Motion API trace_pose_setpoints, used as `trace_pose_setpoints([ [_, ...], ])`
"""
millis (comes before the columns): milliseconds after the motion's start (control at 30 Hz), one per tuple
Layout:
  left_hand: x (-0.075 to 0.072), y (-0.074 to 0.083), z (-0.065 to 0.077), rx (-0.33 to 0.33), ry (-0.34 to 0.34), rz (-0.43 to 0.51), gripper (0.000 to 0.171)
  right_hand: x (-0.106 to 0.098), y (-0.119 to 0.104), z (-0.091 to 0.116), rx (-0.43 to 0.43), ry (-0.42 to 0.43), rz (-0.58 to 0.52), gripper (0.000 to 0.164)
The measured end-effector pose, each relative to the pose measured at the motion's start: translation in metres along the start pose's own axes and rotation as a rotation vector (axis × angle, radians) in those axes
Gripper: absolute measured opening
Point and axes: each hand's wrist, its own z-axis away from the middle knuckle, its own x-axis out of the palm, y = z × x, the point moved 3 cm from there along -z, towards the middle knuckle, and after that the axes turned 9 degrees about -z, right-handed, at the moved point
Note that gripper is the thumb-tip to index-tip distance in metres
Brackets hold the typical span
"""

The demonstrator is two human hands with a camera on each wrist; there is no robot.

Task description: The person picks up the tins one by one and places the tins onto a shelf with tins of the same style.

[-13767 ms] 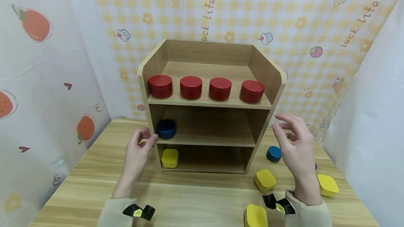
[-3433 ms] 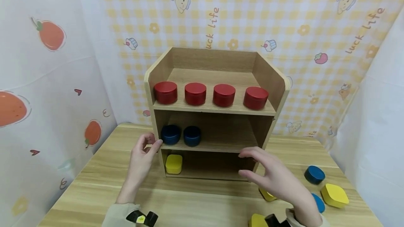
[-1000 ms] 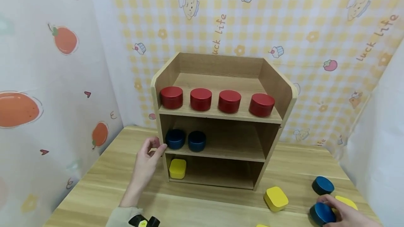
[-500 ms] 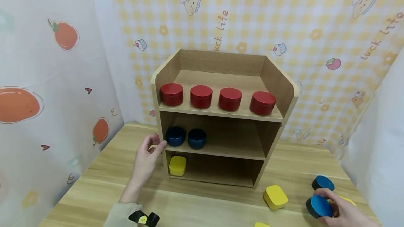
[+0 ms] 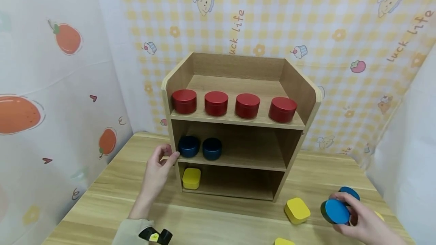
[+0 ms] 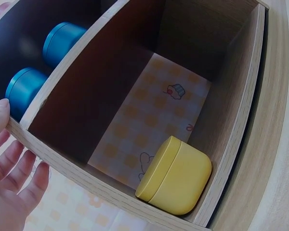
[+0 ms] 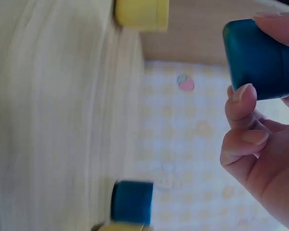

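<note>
My right hand (image 5: 361, 216) pinches a round blue tin (image 5: 337, 211) between thumb and fingers, raised and tilted over the right of the table. The right wrist view shows this blue tin (image 7: 260, 60) from the side. My left hand (image 5: 157, 169) grips the left side panel of a three-level wooden shelf (image 5: 235, 165), thumb at the front edge and fingers along the outside. Several red tins (image 5: 216, 103) line the top level. Two blue tins (image 5: 212, 149) sit at the left of the middle level. A yellow square tin (image 5: 191, 179) stands at the left of the bottom level.
Another blue tin (image 5: 349, 193) lies on the table behind my right hand, partly hidden. Yellow tins lie right of the shelf (image 5: 297, 211) and at the front edge of view (image 5: 284, 241). A patterned cloth (image 5: 259, 18) hangs behind; white cloth closes the sides.
A second blue tin has joined the first on the middle level. My right hand has since gripped another blue tin on the table and lifted it leftward. The left hand stays at the shelf.
</note>
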Motion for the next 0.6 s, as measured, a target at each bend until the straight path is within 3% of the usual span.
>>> trace_pose_setpoints([
  [67, 0.001, -0.003, -0.001, -0.008, 0.000, 0.003, 0.021, 0.004, -0.009, -0.005, 0.002, 0.009, -0.003, 0.071],
  [267, 0.002, 0.015, 0.004, 0.022, -0.003, 0.010, 0.020, 0.017, -0.038, -0.020, 0.032, 0.024, -0.008, 0.066],
  [600, 0.003, -0.013, -0.003, 0.000, -0.002, 0.017, 0.025, 0.028, -0.082, -0.051, 0.018, 0.034, 0.079, 0.066],
])
